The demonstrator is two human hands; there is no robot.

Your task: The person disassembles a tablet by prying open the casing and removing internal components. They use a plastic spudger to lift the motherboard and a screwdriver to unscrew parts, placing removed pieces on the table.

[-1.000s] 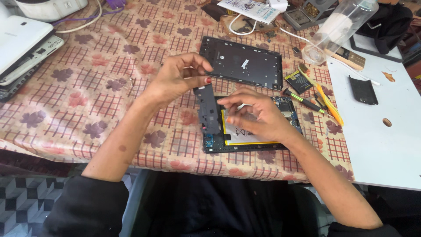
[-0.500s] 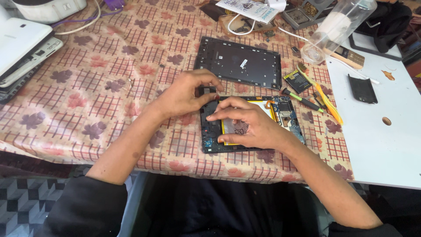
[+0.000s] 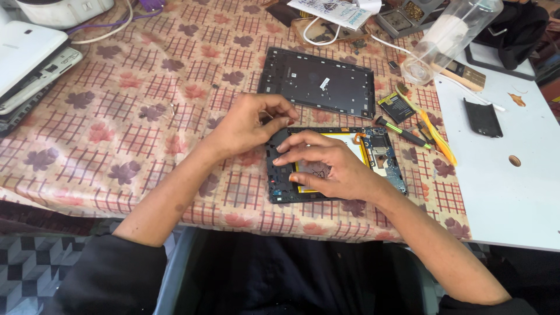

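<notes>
Head view looks down on a desk (image 3: 116, 116) covered by a flowered, checked cloth, with a white board (image 3: 501, 192) at the right of the frame and a black back cover (image 3: 318, 81) lying flat above centre. Just below it, in mid-frame, an opened tablet (image 3: 385, 160) shows its yellow-edged battery and circuit board. The right hand (image 3: 326, 166) rests flat on it, fingers spread and gripping nothing, while the left hand (image 3: 251, 125) pinches fingertips together at the tablet's upper left corner; a screwdriver (image 3: 402, 133) lies just right.
</notes>
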